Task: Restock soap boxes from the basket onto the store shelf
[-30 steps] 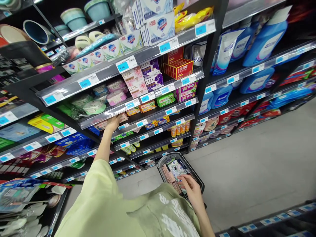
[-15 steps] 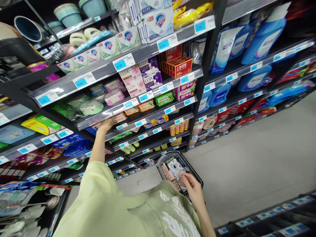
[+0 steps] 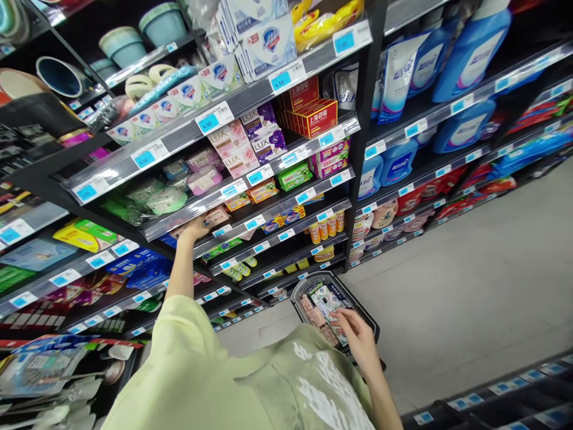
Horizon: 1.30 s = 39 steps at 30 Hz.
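Note:
My left hand [image 3: 192, 229] reaches into a middle shelf. It is closed against a pink soap pack [image 3: 216, 216], with its fingertips partly hidden under the shelf above. More pink packaging shows just left of the wrist. Low in front of me, my right hand [image 3: 357, 335] hovers above a dark shopping basket [image 3: 375, 327], its fingers loosely bent and apart, with nothing seen in them. Inside the basket lie pink packs [image 3: 314, 312], a white-and-green soap box [image 3: 323, 296] and dark packages.
Price-tagged shelf edges [image 3: 179, 224] jut out around my left arm. Above are LUX boxes [image 3: 233, 149] and wrapped soaps [image 3: 203, 179]. Blue detergent bottles [image 3: 398, 164] stand to the right. Grey floor [image 3: 470, 269] extends right of the basket; kitchen utensils [image 3: 58, 382] hang at lower left.
The view has shifted slightly, so shelves and basket sit a little differently in the picture. My left hand stays at the pink pack, and my right hand remains over the basket.

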Available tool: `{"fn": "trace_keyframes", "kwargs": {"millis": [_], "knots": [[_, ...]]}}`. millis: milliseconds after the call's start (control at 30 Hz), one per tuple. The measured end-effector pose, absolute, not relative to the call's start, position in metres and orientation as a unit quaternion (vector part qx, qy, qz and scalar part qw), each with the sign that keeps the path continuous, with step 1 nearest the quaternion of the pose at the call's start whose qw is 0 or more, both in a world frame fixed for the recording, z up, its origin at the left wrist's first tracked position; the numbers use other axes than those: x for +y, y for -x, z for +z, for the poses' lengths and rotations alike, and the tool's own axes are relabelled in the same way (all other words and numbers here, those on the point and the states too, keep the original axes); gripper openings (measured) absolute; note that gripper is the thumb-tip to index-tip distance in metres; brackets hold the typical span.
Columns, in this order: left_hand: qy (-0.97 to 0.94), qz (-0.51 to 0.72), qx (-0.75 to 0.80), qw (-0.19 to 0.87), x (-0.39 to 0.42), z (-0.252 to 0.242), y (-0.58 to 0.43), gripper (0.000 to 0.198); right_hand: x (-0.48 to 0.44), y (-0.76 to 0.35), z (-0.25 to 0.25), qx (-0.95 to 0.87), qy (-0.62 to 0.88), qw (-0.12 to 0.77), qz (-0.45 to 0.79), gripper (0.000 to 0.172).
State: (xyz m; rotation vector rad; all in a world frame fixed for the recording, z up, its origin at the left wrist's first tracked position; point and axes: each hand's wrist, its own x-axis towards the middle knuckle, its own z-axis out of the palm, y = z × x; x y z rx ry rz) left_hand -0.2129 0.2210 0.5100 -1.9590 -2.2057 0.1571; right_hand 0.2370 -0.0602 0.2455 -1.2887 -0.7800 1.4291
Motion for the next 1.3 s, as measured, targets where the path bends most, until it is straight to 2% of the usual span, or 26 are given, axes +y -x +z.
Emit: {"fn": "trace_keyframes", "kwargs": {"millis": [133, 333, 633, 900, 1133, 1300], "knots": [[0.597, -0.019, -0.794, 0.115, 0.238, 0.492, 0.174, 0.069, -0.061, -0.237, 0.249, -0.328, 0.537, 0.509, 0.587, 0.049], [0.563, -0.026, -0.819, 0.111, 0.252, 0.476, 0.157, 0.056, -0.065, -0.235, 0.253, -0.322, 0.541, 0.501, 0.595, 0.053], [0.57, -0.03, -0.812, 0.122, 0.25, 0.475, 0.174, 0.055, -0.059, -0.232, 0.255, -0.314, 0.541, 0.502, 0.597, 0.051], [0.557, -0.05, -0.818, 0.133, 0.269, 0.468, 0.162, 0.047, -0.054, -0.221, 0.25, -0.365, 0.532, 0.463, 0.608, 0.049], [0.54, -0.077, -0.823, 0.157, 0.271, 0.464, 0.16, 0.056, -0.058, -0.224, 0.251, -0.336, 0.546, 0.486, 0.594, 0.053], [0.536, -0.087, -0.824, 0.163, 0.275, 0.46, 0.163, 0.055, -0.058, -0.224, 0.252, -0.323, 0.551, 0.485, 0.597, 0.057]]}}
